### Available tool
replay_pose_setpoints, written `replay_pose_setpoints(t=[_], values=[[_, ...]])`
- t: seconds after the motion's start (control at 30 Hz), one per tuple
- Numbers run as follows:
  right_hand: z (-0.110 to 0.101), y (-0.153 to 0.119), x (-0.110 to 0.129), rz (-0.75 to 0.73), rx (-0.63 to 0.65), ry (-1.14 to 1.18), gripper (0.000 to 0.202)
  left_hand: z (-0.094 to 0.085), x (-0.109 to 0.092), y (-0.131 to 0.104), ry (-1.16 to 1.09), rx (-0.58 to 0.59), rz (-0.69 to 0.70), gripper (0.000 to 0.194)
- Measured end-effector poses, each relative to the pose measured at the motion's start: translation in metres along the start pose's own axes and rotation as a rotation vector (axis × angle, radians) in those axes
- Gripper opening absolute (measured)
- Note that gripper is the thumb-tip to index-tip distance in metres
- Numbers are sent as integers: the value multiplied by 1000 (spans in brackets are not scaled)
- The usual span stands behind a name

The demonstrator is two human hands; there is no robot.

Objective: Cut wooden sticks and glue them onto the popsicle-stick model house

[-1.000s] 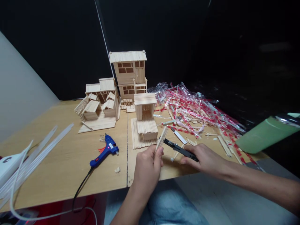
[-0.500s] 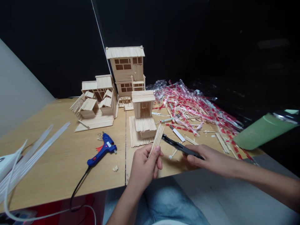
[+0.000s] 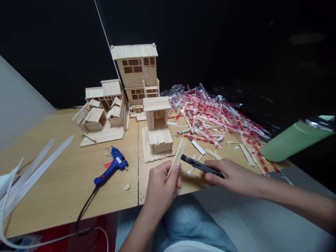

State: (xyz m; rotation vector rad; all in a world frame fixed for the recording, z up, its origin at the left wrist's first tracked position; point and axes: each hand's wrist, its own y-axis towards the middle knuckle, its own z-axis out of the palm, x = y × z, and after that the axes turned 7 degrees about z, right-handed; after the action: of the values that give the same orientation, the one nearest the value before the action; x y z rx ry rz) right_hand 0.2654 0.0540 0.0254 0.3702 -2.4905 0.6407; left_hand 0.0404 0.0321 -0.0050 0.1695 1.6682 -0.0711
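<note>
My left hand [image 3: 164, 182] is closed around a narrow strip of thin wooden sticks [image 3: 179, 154], held at a slant above the table's front edge. My right hand [image 3: 231, 176] grips black pliers [image 3: 202, 166], whose jaws point left and lie close beside the sticks. Whether the jaws touch the sticks I cannot tell. Just beyond my left hand stands a small wooden stick house [image 3: 157, 126] on a slatted base. A white utility knife [image 3: 197, 146] lies behind the pliers.
Two larger stick models, a courtyard [image 3: 103, 112] and a tall house [image 3: 135, 75], stand behind. A blue glue gun [image 3: 111, 168] with a cord lies left, near white plastic strips [image 3: 42, 171]. Sticks in red-printed wrappers [image 3: 207, 112] pile up at back right, beside a green bottle [image 3: 294, 141].
The view has shifted slightly, so the models sit a little higher and further left. Both hands keep their grip, and the pliers remain beside the sticks.
</note>
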Motion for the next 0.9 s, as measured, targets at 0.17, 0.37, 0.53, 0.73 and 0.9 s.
replay_pose_setpoints(t=[0.17,0.37,0.53,0.73,0.9], values=[[-1,0,-1,-2,-8,-9,60,-1,0,0,8,0,-14,41],[-3,1,-1,18,-22,-66,58,-2,1,1,-8,17,-26,41],[-4,0,2,20,-17,-55,60,-5,-1,3,-104,93,-76,40],[-3,-1,5,25,5,-47,63,-6,-1,4,-137,116,-94,39],[-3,-2,10,61,-28,-106,64,-4,-2,4,-86,77,-85,39]])
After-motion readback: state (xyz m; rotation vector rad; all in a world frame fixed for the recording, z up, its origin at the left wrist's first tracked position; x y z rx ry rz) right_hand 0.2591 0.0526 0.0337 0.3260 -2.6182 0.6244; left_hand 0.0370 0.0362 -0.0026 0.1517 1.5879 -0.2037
